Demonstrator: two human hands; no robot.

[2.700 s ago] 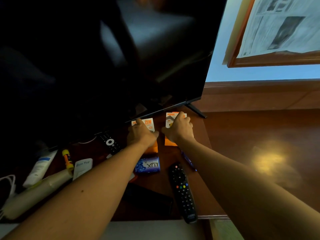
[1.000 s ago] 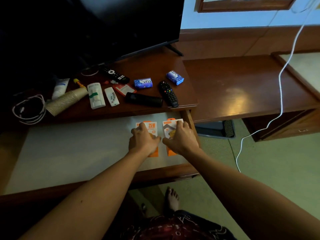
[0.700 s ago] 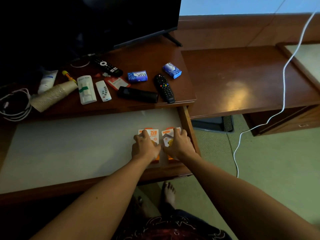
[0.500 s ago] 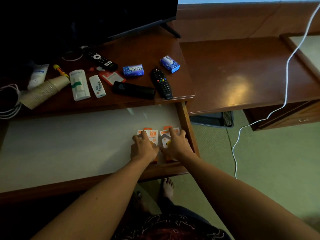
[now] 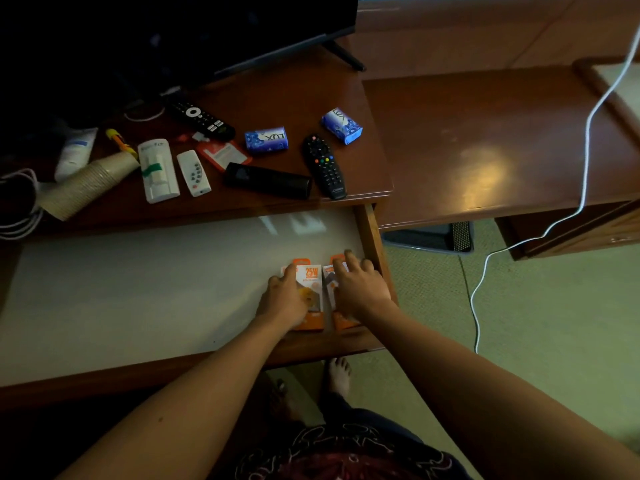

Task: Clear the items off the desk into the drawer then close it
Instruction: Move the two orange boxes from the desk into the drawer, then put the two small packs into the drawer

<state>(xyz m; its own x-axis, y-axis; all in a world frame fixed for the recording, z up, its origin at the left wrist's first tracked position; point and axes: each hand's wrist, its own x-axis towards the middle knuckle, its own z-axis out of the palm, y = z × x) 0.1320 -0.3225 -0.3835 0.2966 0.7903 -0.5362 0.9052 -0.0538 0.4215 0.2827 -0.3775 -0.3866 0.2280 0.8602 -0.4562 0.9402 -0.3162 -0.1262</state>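
Down at the near right corner of the open wooden drawer [image 5: 372,237], left hand [image 5: 282,299] and right hand [image 5: 360,289] each press flat on an orange-and-white carton [image 5: 310,282] [image 5: 341,322], seating them side by side on the pale liner, leaving room for the tabletop [image 5: 277,84] clutter.

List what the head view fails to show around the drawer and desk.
- Right orange box: print hidden under the right hand.
- Left orange box: partly covered by the left hand.
- Television: cut off by the top edge, too dark.
- White cable coil: cut off by the left edge.
- Drawer: far end hidden beneath the desk.
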